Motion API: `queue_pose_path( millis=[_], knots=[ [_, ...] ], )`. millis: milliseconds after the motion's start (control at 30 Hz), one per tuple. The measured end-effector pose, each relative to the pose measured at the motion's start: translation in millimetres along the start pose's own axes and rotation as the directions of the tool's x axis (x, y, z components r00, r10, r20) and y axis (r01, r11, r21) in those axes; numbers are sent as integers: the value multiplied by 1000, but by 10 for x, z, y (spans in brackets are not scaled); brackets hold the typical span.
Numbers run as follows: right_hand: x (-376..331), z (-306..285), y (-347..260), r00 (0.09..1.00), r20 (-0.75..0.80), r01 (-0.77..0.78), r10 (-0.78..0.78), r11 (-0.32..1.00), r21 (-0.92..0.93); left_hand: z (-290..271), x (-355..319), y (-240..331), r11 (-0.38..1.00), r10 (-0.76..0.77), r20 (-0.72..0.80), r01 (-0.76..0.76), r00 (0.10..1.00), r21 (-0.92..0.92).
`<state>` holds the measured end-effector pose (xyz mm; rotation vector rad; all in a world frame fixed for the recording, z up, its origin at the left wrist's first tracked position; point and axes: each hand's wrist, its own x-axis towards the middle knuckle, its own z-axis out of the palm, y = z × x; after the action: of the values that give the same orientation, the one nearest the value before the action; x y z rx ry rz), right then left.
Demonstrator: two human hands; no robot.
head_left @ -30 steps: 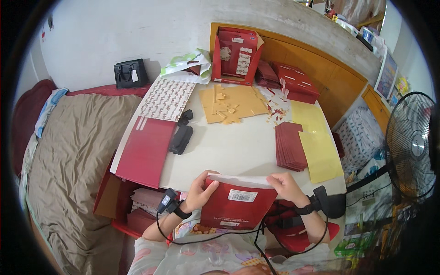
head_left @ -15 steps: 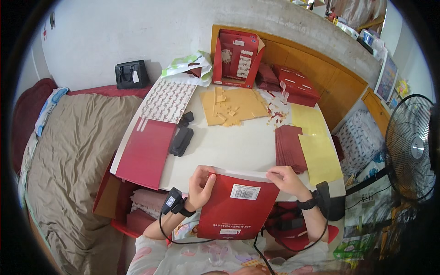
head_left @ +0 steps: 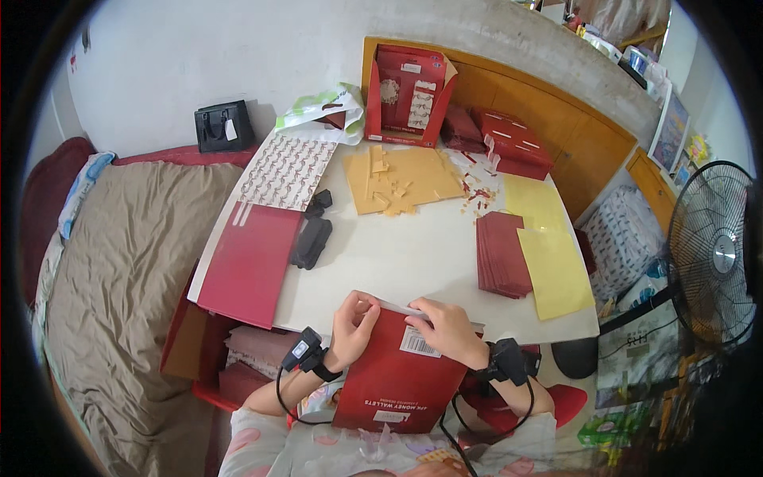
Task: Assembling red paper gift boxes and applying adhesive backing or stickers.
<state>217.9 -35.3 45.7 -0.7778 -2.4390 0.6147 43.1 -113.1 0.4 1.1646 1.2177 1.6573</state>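
A flat red package point(head_left: 389, 381) with a white barcode label hangs against the near edge of the table, tilted toward me. My left hand point(head_left: 354, 327) pinches its top left corner, fingers curled over a pale strip along the top edge. With thumb and forefinger closed, my right hand point(head_left: 447, 327) grips that same edge near its middle and partly covers the label. Both wrists wear black straps with small devices and cables.
On the white table point(head_left: 381, 254) lie red sheets point(head_left: 250, 262), patterned sheets point(head_left: 286, 171), black objects point(head_left: 311, 242), a tan board with scraps point(head_left: 413, 179), dark red envelopes point(head_left: 502, 254) and yellow sheets point(head_left: 554, 270). Red boxes point(head_left: 513, 147) stand behind; a fan point(head_left: 719, 254) is at right.
My right hand has slid left along the package's top edge, from its right corner to near the middle. My left hand stays at the left corner. The package has shifted slightly.
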Motion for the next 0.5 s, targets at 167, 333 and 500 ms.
queue_pose_path(
  millis=[167, 333, 500],
  knots=[
    [-82, 87, -48, 992, -88, 84, -86, 996, -33, -67, -52, -86, 961, -194, 5, 191, 981, -200],
    [-102, 151, -77, 971, -125, 180, -204, 967, -182, -98, 77, 55, 982, -185, 109, 187, 977, -9],
    [-130, 148, -113, 929, -162, 260, -334, 897, -358, -86, 125, 360, 904, -366, 192, 300, 910, 304]
  ],
)
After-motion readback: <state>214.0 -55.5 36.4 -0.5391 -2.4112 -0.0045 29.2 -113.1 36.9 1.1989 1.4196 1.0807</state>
